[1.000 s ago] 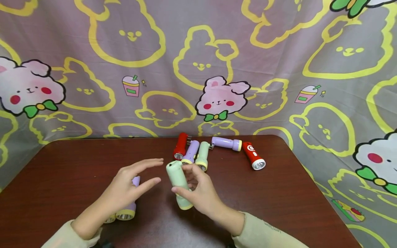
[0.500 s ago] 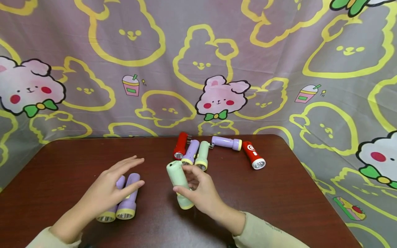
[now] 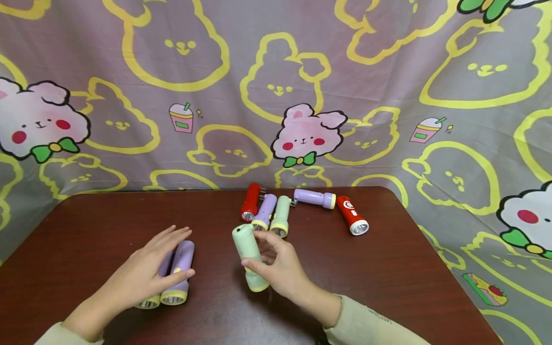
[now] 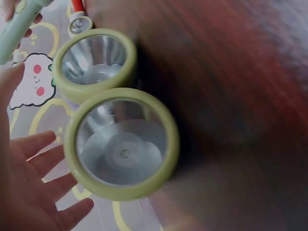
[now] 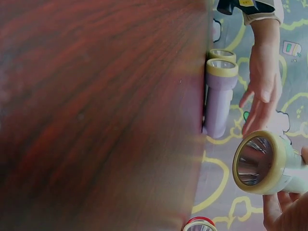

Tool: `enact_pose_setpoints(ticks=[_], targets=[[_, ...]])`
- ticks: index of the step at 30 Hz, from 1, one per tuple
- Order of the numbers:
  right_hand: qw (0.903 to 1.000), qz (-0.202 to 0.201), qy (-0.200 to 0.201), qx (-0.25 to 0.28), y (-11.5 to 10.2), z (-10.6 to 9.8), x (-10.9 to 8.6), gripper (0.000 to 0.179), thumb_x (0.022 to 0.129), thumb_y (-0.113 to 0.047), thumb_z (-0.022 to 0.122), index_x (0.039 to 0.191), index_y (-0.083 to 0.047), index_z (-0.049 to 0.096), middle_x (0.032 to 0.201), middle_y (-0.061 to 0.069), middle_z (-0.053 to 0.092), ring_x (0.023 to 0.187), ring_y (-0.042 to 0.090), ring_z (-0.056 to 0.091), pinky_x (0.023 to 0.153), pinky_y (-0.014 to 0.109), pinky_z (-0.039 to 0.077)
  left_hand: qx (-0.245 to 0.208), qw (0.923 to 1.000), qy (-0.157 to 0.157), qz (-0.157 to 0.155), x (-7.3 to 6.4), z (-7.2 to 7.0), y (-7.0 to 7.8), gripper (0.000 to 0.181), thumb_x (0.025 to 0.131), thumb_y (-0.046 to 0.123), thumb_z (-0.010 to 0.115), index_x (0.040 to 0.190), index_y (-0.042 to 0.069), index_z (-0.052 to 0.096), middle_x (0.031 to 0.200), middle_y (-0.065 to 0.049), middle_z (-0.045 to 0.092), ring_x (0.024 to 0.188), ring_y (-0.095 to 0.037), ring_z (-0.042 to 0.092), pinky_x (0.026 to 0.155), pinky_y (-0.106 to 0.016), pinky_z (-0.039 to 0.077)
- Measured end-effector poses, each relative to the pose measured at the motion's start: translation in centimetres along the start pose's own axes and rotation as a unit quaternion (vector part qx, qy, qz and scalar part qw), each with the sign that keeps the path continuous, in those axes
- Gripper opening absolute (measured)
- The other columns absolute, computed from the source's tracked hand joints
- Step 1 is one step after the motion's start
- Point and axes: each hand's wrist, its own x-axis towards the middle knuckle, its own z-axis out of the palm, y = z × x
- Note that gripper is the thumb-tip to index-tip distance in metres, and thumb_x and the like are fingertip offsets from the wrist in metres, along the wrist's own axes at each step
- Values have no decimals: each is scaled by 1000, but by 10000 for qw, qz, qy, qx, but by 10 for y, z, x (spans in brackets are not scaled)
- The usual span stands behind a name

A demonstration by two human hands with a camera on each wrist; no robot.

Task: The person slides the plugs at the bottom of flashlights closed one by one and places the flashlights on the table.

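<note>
My right hand grips a pale green flashlight with a cream rim, held tilted above the table with its lens end down toward me. In the right wrist view the lens of this flashlight shows in front of the fingers. Over on the left, my left hand hovers with fingers extended above two purple flashlights. The nearer-to-centre purple flashlight lies beside the other purple flashlight, which the hand partly hides. Both lenses face the left wrist camera, the larger-looking lens in front.
Toward the back lie a red flashlight, a purple one, a green one and another purple flashlight on its side. A red flashlight with white rim lies farther right. A patterned cloth hangs behind the brown table.
My left hand has moved left and slightly down, away from the green flashlight and over the purple pair. The right hand holds the green flashlight almost still.
</note>
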Motion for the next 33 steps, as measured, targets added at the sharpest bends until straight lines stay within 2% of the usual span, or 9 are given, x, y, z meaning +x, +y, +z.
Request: enact_pose_setpoints(ticks=[8, 13, 19, 26, 33], targets=[[9999, 135, -34, 0, 0, 3, 0, 52, 82, -6, 80, 129, 4, 60, 108, 24, 70, 98, 24, 68, 82, 17, 54, 280, 9986, -419, -164, -5, 9, -5, 88, 80, 62, 73, 149, 16, 44, 155, -6, 43, 146, -38, 34, 98, -72, 37], [9997, 194, -118, 124, -2, 5, 0, 51, 83, -6, 79, 130, 5, 60, 109, 25, 70, 98, 23, 68, 83, 19, 55, 308, 9976, -547, -279, -8, 11, -9, 94, 76, 66, 73, 149, 13, 44, 155, -8, 43, 145, -39, 33, 97, -76, 35], [9984, 154, -265, 472, -2, 8, 1, 54, 83, -2, 77, 133, 5, 55, 117, 29, 67, 94, 20, 68, 82, 19, 55, 216, 9968, -688, -337, -10, 13, -12, 100, 74, 70, 73, 151, 14, 41, 157, -7, 40, 149, -36, 28, 100, -76, 31], [9963, 155, -375, 755, -3, 14, 3, 58, 82, 2, 76, 134, 4, 51, 119, 30, 65, 84, 4, 65, 81, 20, 56, -41, 9954, -874, -387, -11, 15, -13, 105, 71, 73, 73, 153, 17, 39, 160, -7, 36, 152, -35, 21, 101, -76, 27], [9948, 162, -519, 857, -3, 16, 6, 69, 82, 4, 75, 143, -6, 44, 115, 30, 65, 83, 4, 65, 80, 22, 57, -112, 9931, -1030, -549, -10, 16, -14, 112, 67, 76, 73, 156, 20, 33, 161, -8, 33, 152, -36, 18, 101, -78, 24]])
